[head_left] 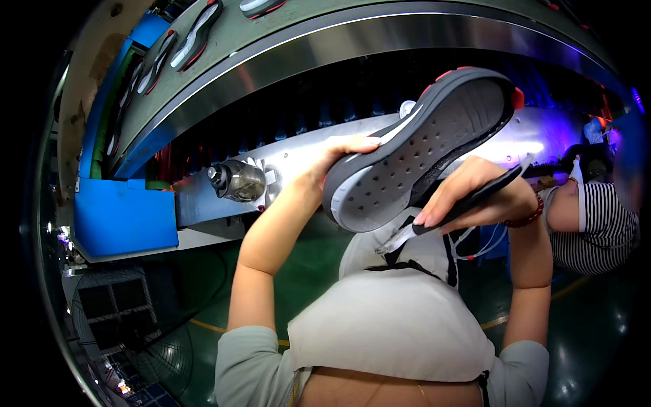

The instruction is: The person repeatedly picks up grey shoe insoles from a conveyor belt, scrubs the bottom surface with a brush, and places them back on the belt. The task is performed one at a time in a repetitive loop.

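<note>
A shoe sole (400, 159) is raised and tilted in front of me, its hollow grey inner face with rows of small dimples turned toward me. It has dark walls, a white band and red tips at the far end. My left hand (342, 152) grips its left edge, the thumb along the rim. Beside the sole's right edge, my right hand (478, 193) is closed round the dark handle of a brush (468, 200). The brush's whitish end points down and left, just below the sole, over my lap.
A green conveyor belt (285, 27) with a metal edge curves across the back, carrying more soles (196, 37). Below it, a drink bottle (237, 180) stands on a metal ledge (298, 152). A blue box (125, 217) is at left, above a floor fan (135, 325). Another person in striped clothing (597, 234) is at right.
</note>
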`<state>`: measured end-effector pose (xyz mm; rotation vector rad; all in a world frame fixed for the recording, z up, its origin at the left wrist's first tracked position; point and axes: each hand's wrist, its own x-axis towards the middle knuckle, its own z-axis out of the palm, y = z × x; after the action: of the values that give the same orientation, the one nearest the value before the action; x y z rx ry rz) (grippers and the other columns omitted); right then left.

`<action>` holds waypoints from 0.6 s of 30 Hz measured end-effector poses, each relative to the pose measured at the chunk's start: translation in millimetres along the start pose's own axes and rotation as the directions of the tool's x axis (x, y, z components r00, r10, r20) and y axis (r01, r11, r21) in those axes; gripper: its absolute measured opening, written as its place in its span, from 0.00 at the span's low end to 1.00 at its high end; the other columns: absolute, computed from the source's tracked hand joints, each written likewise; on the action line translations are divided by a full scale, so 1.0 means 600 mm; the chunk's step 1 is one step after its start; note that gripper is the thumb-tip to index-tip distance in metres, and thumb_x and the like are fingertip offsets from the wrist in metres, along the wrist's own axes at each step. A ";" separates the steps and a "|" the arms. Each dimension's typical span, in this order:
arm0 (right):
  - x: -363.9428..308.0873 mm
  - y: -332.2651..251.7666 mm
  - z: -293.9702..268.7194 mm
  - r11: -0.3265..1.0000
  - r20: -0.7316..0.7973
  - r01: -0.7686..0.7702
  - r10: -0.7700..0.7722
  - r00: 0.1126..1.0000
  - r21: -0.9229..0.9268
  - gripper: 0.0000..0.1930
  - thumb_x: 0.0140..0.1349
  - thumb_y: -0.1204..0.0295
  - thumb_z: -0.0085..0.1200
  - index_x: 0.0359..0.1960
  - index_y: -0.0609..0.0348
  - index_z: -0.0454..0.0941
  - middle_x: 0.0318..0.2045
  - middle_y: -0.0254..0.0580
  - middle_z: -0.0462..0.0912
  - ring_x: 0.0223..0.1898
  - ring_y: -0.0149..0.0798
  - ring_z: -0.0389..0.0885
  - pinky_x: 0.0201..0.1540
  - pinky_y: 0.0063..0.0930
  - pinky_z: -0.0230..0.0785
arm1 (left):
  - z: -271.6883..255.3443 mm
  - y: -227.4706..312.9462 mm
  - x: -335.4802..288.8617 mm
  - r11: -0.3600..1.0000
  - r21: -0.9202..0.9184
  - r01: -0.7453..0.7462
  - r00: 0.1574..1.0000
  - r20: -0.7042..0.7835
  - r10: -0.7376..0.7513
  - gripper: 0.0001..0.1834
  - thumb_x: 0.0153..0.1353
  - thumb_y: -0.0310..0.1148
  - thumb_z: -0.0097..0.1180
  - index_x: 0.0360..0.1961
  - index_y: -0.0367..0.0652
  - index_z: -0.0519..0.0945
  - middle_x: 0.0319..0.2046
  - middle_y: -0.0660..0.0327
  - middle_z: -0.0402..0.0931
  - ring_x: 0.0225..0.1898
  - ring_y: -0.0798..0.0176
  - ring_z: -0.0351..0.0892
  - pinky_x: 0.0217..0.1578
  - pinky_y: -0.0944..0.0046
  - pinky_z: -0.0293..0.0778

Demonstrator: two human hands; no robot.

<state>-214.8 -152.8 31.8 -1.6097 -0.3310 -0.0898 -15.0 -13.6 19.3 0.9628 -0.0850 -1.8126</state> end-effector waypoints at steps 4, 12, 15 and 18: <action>0.019 0.009 -0.024 0.993 0.058 -0.064 0.070 0.996 -0.099 0.11 0.48 0.81 0.58 0.35 0.62 0.79 0.28 0.39 0.81 0.19 0.25 0.72 0.22 0.17 0.66 | 0.035 0.012 -0.010 0.956 0.274 0.104 0.981 -0.188 -0.053 0.29 0.45 0.41 0.61 0.48 0.38 0.72 0.41 0.52 0.75 0.37 0.61 0.77 0.41 0.64 0.72; 0.030 -0.024 -0.034 0.949 0.159 -0.278 0.300 0.941 -0.146 0.09 0.44 0.83 0.59 0.30 0.66 0.78 0.33 0.46 0.81 0.36 0.39 0.80 0.39 0.25 0.72 | 0.029 0.018 -0.025 0.946 0.131 0.296 0.927 -0.277 -0.252 0.25 0.39 0.36 0.67 0.41 0.40 0.76 0.37 0.55 0.76 0.37 0.62 0.75 0.41 0.64 0.70; 0.019 0.016 -0.029 0.965 0.138 -0.204 0.227 0.964 -0.165 0.08 0.46 0.82 0.58 0.31 0.66 0.78 0.30 0.44 0.81 0.32 0.37 0.79 0.36 0.24 0.71 | 0.028 0.019 -0.020 0.918 0.321 0.235 0.949 -0.282 -0.144 0.25 0.39 0.36 0.67 0.41 0.41 0.76 0.38 0.55 0.75 0.38 0.61 0.75 0.41 0.63 0.70; 0.011 0.016 -0.023 0.954 0.195 -0.116 0.174 0.965 -0.276 0.07 0.46 0.80 0.58 0.30 0.65 0.79 0.25 0.43 0.81 0.28 0.36 0.79 0.35 0.24 0.71 | 0.007 0.009 -0.031 0.931 0.281 0.233 0.922 -0.369 -0.119 0.25 0.40 0.36 0.67 0.41 0.40 0.76 0.38 0.55 0.75 0.38 0.61 0.74 0.42 0.63 0.70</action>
<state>-204.0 -165.8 25.2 -1.9083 -0.3799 0.1642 -10.8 -2.4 35.2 1.5565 -0.0746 -1.7965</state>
